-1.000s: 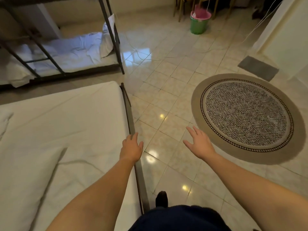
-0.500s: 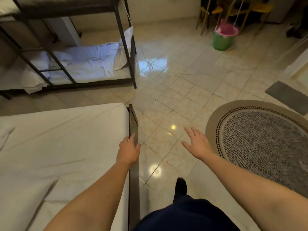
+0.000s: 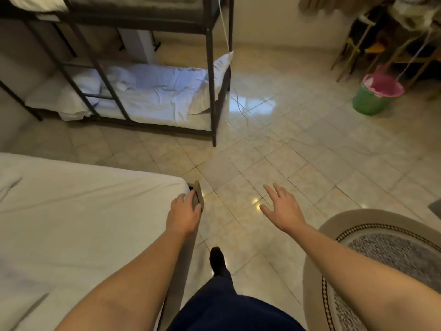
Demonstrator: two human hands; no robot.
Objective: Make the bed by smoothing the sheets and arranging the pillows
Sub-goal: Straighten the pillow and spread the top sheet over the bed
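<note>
A bed with a smooth white sheet (image 3: 78, 218) fills the lower left, with a dark metal frame rail (image 3: 197, 194) along its right side. My left hand (image 3: 185, 212) rests on the sheet's far right corner, fingers slightly bent, touching the rail end. My right hand (image 3: 282, 207) hovers open over the tiled floor, fingers spread, holding nothing. Part of a white pillow (image 3: 7, 185) shows at the left edge of the bed.
A black metal bunk bed (image 3: 211, 75) with rumpled white bedding (image 3: 157, 91) stands ahead. A green bucket (image 3: 372, 97) with a pink liner and chairs (image 3: 353, 44) sit at the back right. A round patterned rug (image 3: 386, 256) lies at the lower right. My dark-trousered leg (image 3: 218, 261) steps along the bed.
I have walked forward along the bed's side; my left hand slid along the rail to the sheet's far corner. The right hand stayed open over the floor.
</note>
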